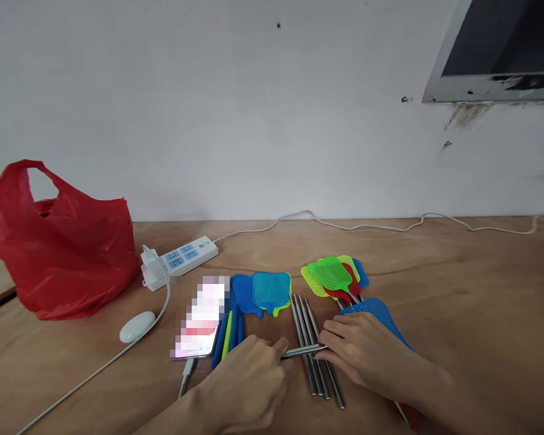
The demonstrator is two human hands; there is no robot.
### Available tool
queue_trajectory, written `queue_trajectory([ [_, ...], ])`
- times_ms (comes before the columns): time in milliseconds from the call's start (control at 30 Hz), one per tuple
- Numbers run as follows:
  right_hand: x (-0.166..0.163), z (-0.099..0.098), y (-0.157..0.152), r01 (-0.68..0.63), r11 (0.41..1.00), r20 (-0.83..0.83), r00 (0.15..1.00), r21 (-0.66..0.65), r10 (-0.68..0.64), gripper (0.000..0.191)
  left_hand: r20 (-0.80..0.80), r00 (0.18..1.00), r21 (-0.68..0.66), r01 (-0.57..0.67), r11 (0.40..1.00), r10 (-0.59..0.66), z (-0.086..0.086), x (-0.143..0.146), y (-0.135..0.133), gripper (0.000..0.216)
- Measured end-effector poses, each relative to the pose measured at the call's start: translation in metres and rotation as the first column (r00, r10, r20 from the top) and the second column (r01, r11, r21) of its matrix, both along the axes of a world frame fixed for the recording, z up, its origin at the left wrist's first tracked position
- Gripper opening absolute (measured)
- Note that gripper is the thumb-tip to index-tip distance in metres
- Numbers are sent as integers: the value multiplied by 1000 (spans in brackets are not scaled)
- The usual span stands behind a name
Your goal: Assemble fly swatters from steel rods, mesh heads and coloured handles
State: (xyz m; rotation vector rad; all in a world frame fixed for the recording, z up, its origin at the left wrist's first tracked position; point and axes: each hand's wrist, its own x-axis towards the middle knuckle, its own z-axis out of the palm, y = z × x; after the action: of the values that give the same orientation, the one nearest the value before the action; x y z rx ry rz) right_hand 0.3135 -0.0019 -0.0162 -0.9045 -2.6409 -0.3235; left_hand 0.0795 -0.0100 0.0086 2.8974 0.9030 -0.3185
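A thin metal rod spans the gap between my two hands, tilted slightly up to the right. My left hand is closed in a fist around its left end, which is hidden. The fingers of my right hand pinch its other end. Just behind the right hand is a blue mesh fly swatter head, partly covered; whether it joins the rod I cannot tell. Several loose metal rods lie side by side beneath. Left of them are loose blue swatter heads and blue and green handles.
Fly swatters with green, red, yellow and blue heads lie behind my right hand. A lit phone on a cable, a white power strip, a white oval device and a red plastic bag stand to the left. A wall rises behind.
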Motion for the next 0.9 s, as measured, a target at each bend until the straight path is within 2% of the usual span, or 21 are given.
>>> queue_trajectory([
  [233,0,-1,-2,-22,1000,22,1000,-4,22,18,-13,1000,-1,-24,1000,24,-4,3,1,17],
  [900,5,-7,-1,-54,997,-63,997,-46,51,25,5,996,-20,-86,996,86,-3,2,-4,17],
])
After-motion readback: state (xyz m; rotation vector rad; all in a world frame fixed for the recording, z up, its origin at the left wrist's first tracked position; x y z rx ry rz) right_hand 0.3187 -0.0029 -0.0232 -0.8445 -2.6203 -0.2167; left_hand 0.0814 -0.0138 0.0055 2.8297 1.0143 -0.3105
